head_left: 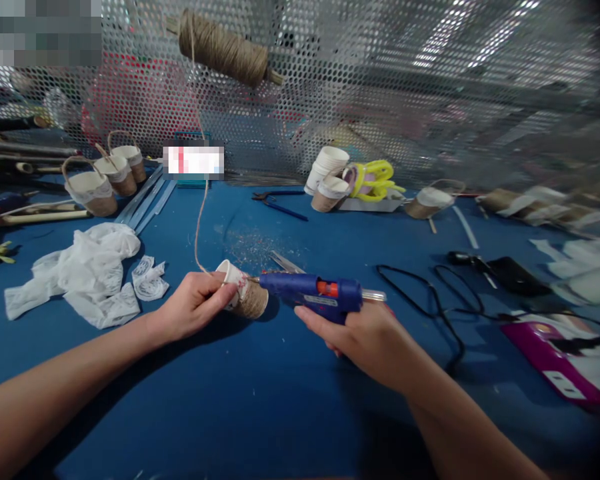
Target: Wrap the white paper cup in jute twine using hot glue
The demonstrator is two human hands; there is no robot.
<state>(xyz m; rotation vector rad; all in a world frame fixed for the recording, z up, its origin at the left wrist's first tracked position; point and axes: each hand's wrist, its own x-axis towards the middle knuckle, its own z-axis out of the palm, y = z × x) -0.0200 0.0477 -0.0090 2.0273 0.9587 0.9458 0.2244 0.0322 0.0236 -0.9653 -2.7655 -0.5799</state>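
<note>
My left hand (199,301) is closed on a paper cup (254,301) tilted on its side, its lower part wrapped in brown twine. The cup's rim faces up and left, and its upper wall shows white with a red print. A strand of twine (199,227) runs from the cup up to a spool (223,50). In my right hand (367,340) is a blue hot glue gun (307,293), with a clear glue stick (375,295) out of its back. The gun's nozzle points left and meets the cup's wall near the twine's edge.
Scissors (286,263) lie just behind the glue gun. White lace (87,267) is heaped at left. Twine-wrapped cups with handles (94,193) stand at back left; stacked cups (325,170) and pliers (283,205) are farther back. A black cord (430,287) loops toward a purple power strip (545,363).
</note>
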